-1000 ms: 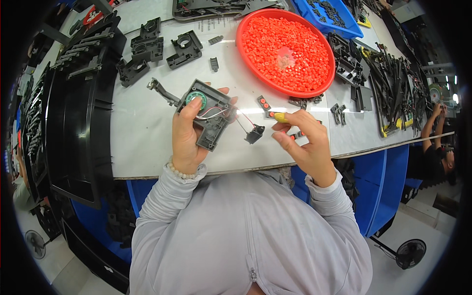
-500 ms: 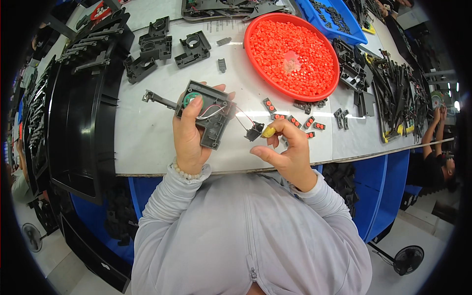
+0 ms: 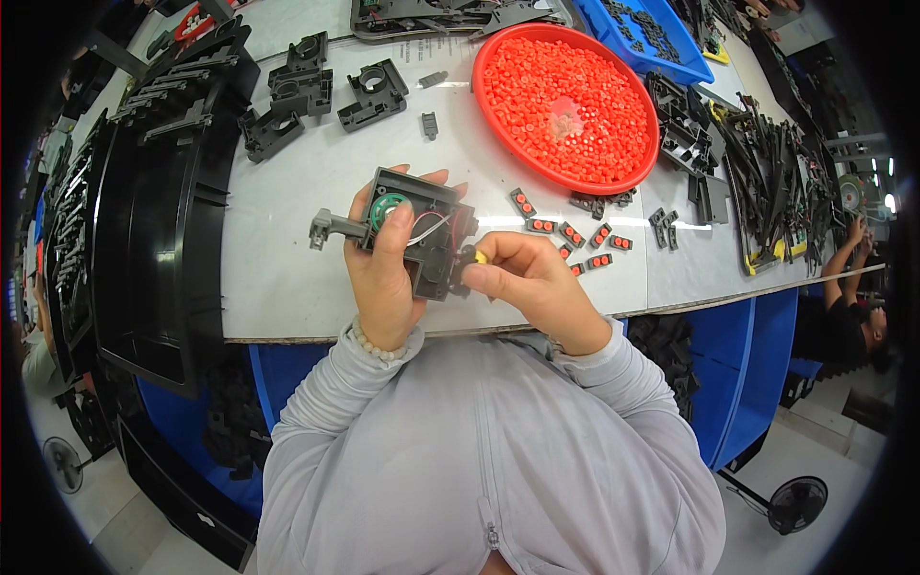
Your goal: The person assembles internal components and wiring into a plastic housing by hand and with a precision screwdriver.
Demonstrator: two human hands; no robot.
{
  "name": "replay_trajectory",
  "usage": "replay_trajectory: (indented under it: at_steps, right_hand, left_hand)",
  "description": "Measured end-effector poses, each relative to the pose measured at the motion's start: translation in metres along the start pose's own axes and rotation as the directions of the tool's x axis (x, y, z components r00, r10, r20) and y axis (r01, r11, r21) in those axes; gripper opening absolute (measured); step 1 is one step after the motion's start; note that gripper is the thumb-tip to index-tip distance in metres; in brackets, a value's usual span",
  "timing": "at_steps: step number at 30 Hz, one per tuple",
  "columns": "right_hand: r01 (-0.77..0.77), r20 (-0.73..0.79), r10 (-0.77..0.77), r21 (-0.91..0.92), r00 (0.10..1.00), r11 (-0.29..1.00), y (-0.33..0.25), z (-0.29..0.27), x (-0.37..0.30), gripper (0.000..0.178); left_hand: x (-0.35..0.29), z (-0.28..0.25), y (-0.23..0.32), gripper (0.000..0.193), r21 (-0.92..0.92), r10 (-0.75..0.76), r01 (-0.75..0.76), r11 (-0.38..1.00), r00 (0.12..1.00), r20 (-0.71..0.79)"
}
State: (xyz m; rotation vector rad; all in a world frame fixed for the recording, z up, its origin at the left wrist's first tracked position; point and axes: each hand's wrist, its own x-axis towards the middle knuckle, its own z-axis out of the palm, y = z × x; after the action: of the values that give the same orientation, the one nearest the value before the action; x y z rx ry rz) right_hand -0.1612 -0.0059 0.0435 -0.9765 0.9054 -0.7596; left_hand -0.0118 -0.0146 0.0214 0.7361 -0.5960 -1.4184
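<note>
My left hand [image 3: 377, 287] is wrapped round a dark grey plastic housing [image 3: 420, 264], its thumb lying over the inside. A green round part [image 3: 385, 208] sits in the housing, and red and white wires [image 3: 431, 227] run across it. A grey arm-like piece [image 3: 335, 226] juts out from the housing's left side. At the right edge of the housing, my right hand [image 3: 544, 287] pinches a small black part [image 3: 464, 269], which is blurred and partly covered by the fingers. Something yellow [image 3: 480, 257] covers one right fingertip.
Beyond my hands stands a red tray [image 3: 647, 153] of small red pieces. Several small black parts with red buttons [image 3: 572, 235] lie right of my hands. Grey housings [image 3: 374, 94] lie at the upper left, near a black bin [image 3: 144, 249]. A blue tray [image 3: 704, 72] stands farther back.
My right hand has moved left to the housing and closed on the small black part, which hung from its wires before. The housing has shifted slightly right and nearer, and its arm-like piece has turned.
</note>
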Motion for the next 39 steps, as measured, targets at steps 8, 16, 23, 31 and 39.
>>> replay_trajectory:
  at_steps: [8,16,23,31,39]
  right_hand:
    - [-0.115,0.032,0.114,0.034,0.993,0.993,0.01,-0.004,0.006,0.024]
    - [-0.145,-0.001,0.145,-0.034,0.989,0.989,0.02,-0.01,0.008,0.024]
    - [-0.044,-0.061,0.045,0.023,0.997,0.999,0.025,0.002,0.01,0.022]
    - [0.038,-0.079,-0.022,0.209,0.997,0.977,0.037,0.006,0.011,0.03]
    - [0.161,0.053,-0.177,0.222,0.983,0.962,0.046,0.013,0.014,0.042]
  left_hand:
    - [-0.005,-0.001,-0.004,0.041,0.121,0.05,-0.056,0.991,0.997,0.053]
    - [-0.008,-0.008,-0.007,0.042,0.371,0.09,-0.143,0.917,0.984,0.157]
    - [-0.009,0.0,-0.008,0.036,0.321,0.211,-0.23,0.919,0.973,0.094]
    - [-0.011,0.003,-0.006,0.034,0.272,0.166,-0.17,0.947,0.985,0.039]
    - [-0.01,0.002,-0.003,0.035,0.328,0.166,-0.172,0.929,0.985,0.048]
